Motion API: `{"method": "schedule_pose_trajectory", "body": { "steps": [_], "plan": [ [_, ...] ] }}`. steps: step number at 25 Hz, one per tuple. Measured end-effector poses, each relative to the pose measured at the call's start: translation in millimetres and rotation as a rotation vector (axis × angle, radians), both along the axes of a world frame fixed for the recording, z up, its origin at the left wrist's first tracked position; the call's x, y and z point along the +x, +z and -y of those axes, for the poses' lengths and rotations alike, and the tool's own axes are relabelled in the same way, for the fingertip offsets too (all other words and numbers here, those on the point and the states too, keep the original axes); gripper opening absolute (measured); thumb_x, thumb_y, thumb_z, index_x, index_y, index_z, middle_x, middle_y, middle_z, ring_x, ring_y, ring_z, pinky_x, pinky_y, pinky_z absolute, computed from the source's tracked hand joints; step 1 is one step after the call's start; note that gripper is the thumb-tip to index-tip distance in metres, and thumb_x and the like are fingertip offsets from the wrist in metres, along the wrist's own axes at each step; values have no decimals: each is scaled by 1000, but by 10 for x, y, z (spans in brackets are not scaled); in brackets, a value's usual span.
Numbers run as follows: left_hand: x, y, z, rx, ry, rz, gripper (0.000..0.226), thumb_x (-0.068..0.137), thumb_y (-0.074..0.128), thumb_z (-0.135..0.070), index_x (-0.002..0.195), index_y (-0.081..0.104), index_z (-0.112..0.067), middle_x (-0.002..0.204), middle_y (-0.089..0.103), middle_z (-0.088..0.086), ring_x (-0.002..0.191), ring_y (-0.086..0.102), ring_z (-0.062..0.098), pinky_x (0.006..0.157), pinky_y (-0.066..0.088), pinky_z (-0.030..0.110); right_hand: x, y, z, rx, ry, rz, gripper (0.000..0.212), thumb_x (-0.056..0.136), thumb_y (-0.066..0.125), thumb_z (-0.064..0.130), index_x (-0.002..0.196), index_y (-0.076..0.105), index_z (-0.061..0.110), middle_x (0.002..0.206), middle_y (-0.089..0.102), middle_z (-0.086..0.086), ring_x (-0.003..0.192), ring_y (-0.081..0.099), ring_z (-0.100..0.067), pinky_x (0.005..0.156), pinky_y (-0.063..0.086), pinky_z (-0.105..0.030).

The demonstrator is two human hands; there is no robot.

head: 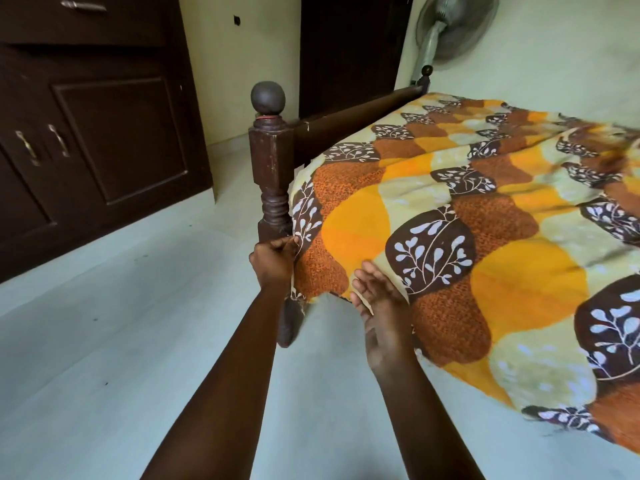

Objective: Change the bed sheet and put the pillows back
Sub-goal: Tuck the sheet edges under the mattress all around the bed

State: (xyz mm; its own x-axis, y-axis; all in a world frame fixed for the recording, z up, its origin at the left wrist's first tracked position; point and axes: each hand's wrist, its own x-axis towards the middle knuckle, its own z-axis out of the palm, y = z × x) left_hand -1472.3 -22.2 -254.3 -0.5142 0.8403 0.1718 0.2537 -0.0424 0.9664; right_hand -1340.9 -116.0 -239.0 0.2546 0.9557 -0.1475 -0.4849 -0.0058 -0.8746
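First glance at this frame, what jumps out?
The sheet, a loud orange, yellow and brown leaf print, covers the bed on the right. At its near corner the left hand pinches the cloth beside the dark bedpost with its ball top, while the right hand is open at the hanging edge. A fan stands top right.

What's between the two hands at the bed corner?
Only the bed sheet: its hanging corner spans from the left hand, which pinches its edge, to the open right hand. Head view.
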Motion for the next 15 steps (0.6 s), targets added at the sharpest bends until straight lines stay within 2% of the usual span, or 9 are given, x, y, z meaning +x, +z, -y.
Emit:
{"method": "schedule_pose_trajectory", "body": {
  "steps": [2, 3, 5, 7, 10, 12, 15],
  "plan": [
    [22, 1, -33, -18, 2, 37, 26, 84, 67, -20, 104, 69, -2, 99, 71, 16, 92, 64, 24, 81, 41, 20, 8, -62, -14, -17, -94, -252, 27, 97, 44, 12, 123, 52, 13, 118, 58, -6, 98, 59, -13, 76, 47, -24],
    [28, -3, -44, -24, -3, 45, 26, 84, 67, -20, 103, 70, -3, 94, 72, 16, 84, 66, 19, 78, 44, 20, -12, -65, -29, -8, -143, -355, 30, 98, 43, 13, 128, 48, 12, 122, 55, -7, 101, 58, -15, 76, 47, -25],
    [44, -21, -66, -32, -29, 117, 23, 86, 65, -15, 101, 71, 1, 79, 70, 14, 51, 61, 1, 55, 47, 12, -78, -47, -50, 32, -212, -534, 34, 98, 42, 14, 132, 44, 10, 125, 53, -9, 111, 54, -20, 81, 47, -28],
    [78, -33, -81, -33, -57, 216, 20, 87, 63, -10, 97, 70, 6, 75, 66, 13, 36, 56, -2, 42, 43, 7, -123, -39, -73, 56, -254, -671, 33, 98, 41, 13, 131, 44, 9, 124, 55, -9, 118, 51, -21, 92, 44, -33],
    [138, -22, -82, -2, -67, 394, 18, 86, 63, -5, 97, 67, 9, 79, 65, 16, 38, 59, 3, 44, 47, 10, -147, -44, -130, 52, -323, -746, 28, 99, 40, 14, 125, 47, 10, 132, 52, -9, 116, 51, -19, 100, 41, -35],
    [172, -13, -93, 10, -51, 492, 20, 85, 64, -3, 98, 66, 12, 82, 65, 18, 40, 60, 6, 45, 49, 12, -162, -86, -128, 44, -369, -747, 32, 99, 40, 14, 131, 45, 8, 135, 50, -11, 118, 51, -19, 100, 41, -35],
    [213, -22, -103, 16, -21, 529, 19, 85, 64, -2, 98, 66, 11, 83, 65, 18, 40, 60, 4, 46, 50, 12, -135, -167, -91, 46, -389, -762, 35, 100, 36, 14, 134, 43, 9, 140, 46, -10, 128, 46, -21, 102, 40, -35]
  ]
}}
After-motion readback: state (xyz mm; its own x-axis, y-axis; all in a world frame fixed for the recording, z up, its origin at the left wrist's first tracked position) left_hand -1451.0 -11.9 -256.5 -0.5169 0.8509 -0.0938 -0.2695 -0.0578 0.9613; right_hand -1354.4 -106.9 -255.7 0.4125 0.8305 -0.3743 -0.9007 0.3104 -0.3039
